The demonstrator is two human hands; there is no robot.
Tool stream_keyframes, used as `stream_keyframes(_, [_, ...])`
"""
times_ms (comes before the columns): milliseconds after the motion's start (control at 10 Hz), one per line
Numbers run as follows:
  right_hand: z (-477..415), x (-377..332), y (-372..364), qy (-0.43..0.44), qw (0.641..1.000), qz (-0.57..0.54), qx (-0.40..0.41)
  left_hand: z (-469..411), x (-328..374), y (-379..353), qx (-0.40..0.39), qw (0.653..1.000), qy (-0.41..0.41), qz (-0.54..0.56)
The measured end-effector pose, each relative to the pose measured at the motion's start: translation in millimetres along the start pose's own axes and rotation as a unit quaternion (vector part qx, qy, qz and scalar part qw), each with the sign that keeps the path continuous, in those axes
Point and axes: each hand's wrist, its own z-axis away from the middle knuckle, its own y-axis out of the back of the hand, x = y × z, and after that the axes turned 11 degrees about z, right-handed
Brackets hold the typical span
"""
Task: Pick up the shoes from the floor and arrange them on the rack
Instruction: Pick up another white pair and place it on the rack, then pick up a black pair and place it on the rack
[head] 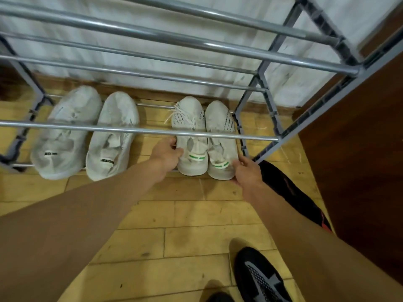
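A grey metal shoe rack [139,130] stands against a white wall. On its bottom tier sit two pairs of white sneakers. The larger pair [65,131] [113,136] is on the left. The smaller pair with green heel tabs is on the right, toes to the wall. My left hand [166,154] grips the left side of the left green-tab sneaker [190,136]. My right hand [247,171] holds the heel of the right green-tab sneaker [221,136]. Both shoes rest on the rack's bars.
A black and grey sneaker [259,277] lies on the wooden floor at the bottom right, with another dark shoe [218,297] beside it. A black shoe [290,192] lies near the rack's right leg. A brown wooden panel [359,171] stands on the right.
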Motion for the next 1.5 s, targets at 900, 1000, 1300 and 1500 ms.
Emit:
stream_keyframes(900, [262.5, 13.3, 166.6, 0.111, 0.871, 0.42, -0.229, 309.4, 141.4, 2.0, -0.212, 0.788, -0.191, -0.545])
stream_keyframes(1000, [283.6, 24.8, 179.1, 0.125, 0.885, 0.394, -0.215, 341.6, 126.2, -14.7, -0.253, 0.794, -0.191, -0.52])
stream_keyframes(1300, [309.8, 153.1, 149.8, 0.07, 0.925, 0.311, -0.205, 375.8, 4.1, -12.6, -0.323, 0.813, -0.067, -0.479])
stream_keyframes(1500, [309.1, 235.8, 110.2, -0.039, 0.922, 0.327, -0.202, 365.5, -10.3, -7.0, -0.35, 0.745, -0.063, -0.565])
